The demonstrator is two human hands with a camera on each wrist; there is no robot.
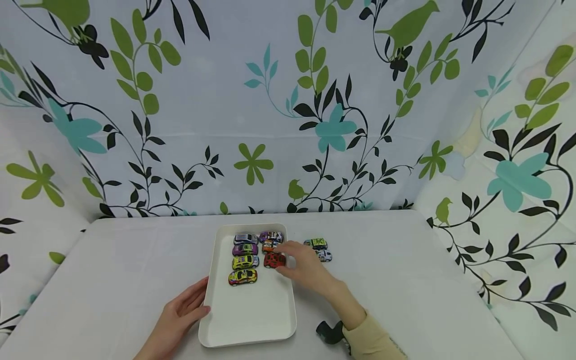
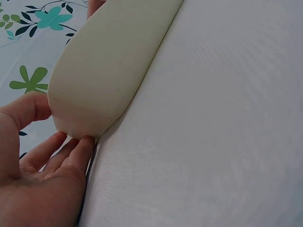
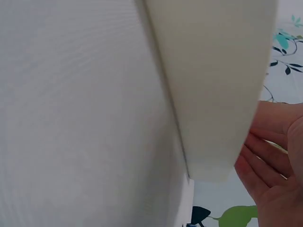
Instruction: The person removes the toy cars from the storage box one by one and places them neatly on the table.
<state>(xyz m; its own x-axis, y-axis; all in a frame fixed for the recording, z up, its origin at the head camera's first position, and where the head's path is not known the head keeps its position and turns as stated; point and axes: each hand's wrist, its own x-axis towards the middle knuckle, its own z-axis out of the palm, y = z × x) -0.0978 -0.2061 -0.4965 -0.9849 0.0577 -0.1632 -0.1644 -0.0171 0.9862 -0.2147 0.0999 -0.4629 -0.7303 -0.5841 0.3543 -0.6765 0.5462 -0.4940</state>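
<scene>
Thumb and fingers of the left hand (image 1: 182,310) gripped the near-left rim of the white rectangular plastic tray (image 1: 247,315). Inside it, the right hand (image 1: 308,265) had fingers pinched around the red-and-black toy car (image 1: 274,260); a light, level hold seemed best, lest it nudge the orange patterned toy car (image 1: 269,246) just beyond. A silver patterned toy car (image 1: 324,255) and a yellow-green toy car (image 1: 316,243) lay on the white counter (image 1: 382,250).

Left hand (image 1: 175,313): being held palm inward, thumb parted from fingers. Right hand (image 1: 305,265): being held farther forward, likewise parted.
</scene>
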